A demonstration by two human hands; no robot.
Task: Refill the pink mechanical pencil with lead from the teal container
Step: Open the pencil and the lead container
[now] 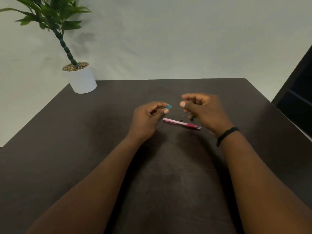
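The pink pencil lies flat on the dark surface, well clear of every edge. Just beyond its blunt end, the left hand pinches a small teal piece at its fingers. The right hand hovers above the pencil's tip end, fingers curled; what it holds cannot be told. A potted plant stands far left of the pencil, at the back corner.

Right hand blurred — perhaps holding something.
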